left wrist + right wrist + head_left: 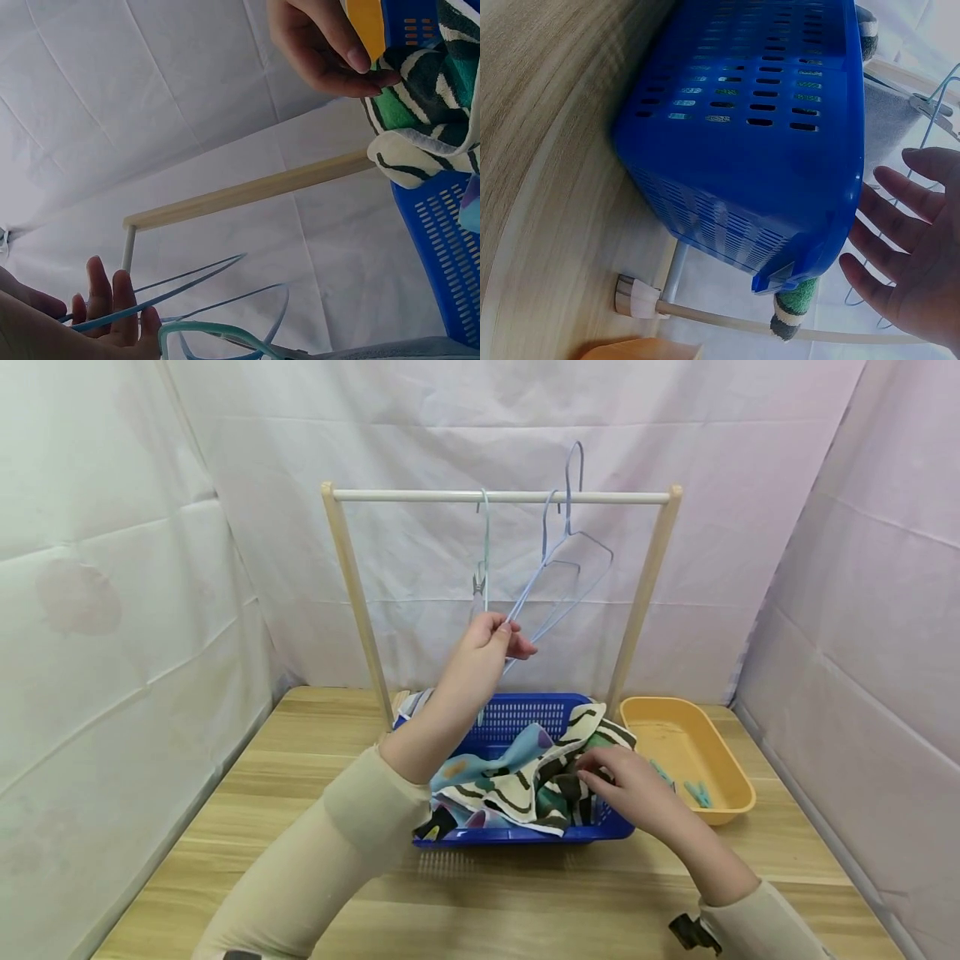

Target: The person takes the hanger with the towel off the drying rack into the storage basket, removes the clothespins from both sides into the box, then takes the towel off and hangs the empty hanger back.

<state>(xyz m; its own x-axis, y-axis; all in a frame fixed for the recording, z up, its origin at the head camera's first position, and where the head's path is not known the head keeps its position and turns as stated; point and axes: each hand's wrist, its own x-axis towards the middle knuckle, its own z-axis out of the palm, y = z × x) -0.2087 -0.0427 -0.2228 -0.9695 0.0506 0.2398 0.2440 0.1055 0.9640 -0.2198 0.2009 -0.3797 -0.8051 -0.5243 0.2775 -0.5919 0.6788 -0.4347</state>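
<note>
My left hand [497, 639] pinches the lower corner of a light-blue wire hanger [567, 518], whose hook rises above the rack's rail. A second blue hanger [544, 531] hangs on the rail just behind it. Beside the left hand, a pale green hanger [487, 537] hangs edge-on with a grey cloth [890, 124]. My right hand [628, 777] is over the right side of the blue basket [525, 837], its fingers loosely bent at a dark-striped cream and green towel [517, 787]. Whether those fingertips touch the towel cannot be told.
The rack's white rail [420, 496] spans two wooden posts [643, 597] behind the basket. A light-blue patterned cloth [487, 766] also lies in the basket. At the right stands a yellow tray [723, 760] with several teal clothespins [699, 794]. White fabric walls enclose the wooden table [300, 760].
</note>
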